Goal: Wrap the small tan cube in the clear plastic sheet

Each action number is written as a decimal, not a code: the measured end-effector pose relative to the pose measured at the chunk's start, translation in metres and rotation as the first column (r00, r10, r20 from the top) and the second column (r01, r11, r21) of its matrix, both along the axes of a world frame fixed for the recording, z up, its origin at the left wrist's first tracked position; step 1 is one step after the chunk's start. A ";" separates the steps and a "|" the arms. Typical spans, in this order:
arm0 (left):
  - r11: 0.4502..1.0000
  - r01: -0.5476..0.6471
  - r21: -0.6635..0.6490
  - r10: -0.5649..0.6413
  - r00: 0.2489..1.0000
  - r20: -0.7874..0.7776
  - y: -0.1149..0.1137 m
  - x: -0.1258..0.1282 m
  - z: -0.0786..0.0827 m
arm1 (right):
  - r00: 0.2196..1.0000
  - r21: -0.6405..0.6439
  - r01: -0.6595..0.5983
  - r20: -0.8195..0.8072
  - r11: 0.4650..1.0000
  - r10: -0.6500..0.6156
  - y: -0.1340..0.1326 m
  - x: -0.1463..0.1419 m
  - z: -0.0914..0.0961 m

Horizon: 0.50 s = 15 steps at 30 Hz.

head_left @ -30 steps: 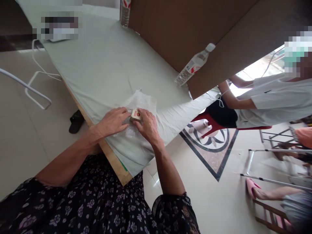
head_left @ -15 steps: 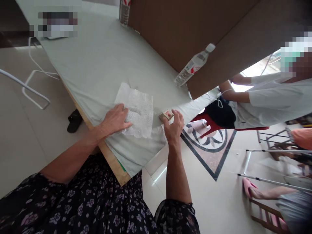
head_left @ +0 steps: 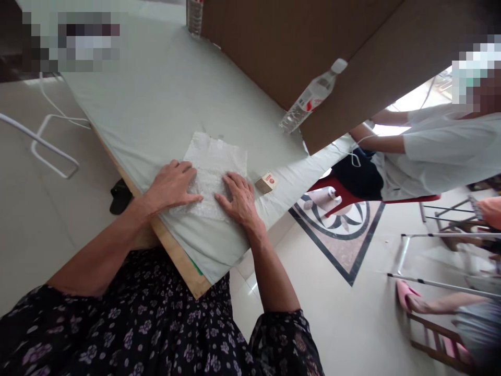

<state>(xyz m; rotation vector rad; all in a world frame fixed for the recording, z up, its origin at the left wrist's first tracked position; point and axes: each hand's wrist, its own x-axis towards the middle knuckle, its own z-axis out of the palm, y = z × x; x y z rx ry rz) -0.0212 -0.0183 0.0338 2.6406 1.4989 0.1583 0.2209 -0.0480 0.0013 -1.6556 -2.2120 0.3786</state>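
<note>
A sheet of bubble wrap lies flat on the cloth-covered table in front of me. My left hand rests on its left side, fingers apart. On its right side lies my right hand, fingers spread and holding nothing. Just right of that hand a small cardboard box with a red mark stands on the cloth, not touched by either hand.
A clear plastic bottle with a red label leans by a large brown cardboard panel. Another bottle stands farther back. A person in a white shirt sits at the right. The table's wooden corner points toward me.
My right hand has let go of the small box and moved left onto the bubble wrap. The box stays on the table. My left hand remains on the wrap, shifted slightly left.
</note>
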 end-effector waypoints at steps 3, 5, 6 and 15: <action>0.999 0.023 -0.030 -0.025 0.999 -0.038 0.000 -0.015 0.005 | 1.000 0.002 -0.017 -0.009 1.000 0.017 -0.002 0.003 -0.002; 0.998 0.033 -0.049 -0.035 0.999 -0.035 -0.002 -0.014 0.012 | 1.000 0.012 -0.018 -0.019 1.000 0.018 -0.002 0.004 -0.003; 0.999 0.028 -0.044 -0.029 0.999 -0.019 -0.003 -0.010 0.016 | 1.000 0.019 -0.015 -0.024 1.000 0.015 -0.001 0.004 -0.004; 0.994 0.098 -0.044 -0.089 0.982 0.168 0.001 0.028 -0.006 | 0.997 0.086 -0.003 -0.073 0.996 0.009 -0.001 0.004 -0.011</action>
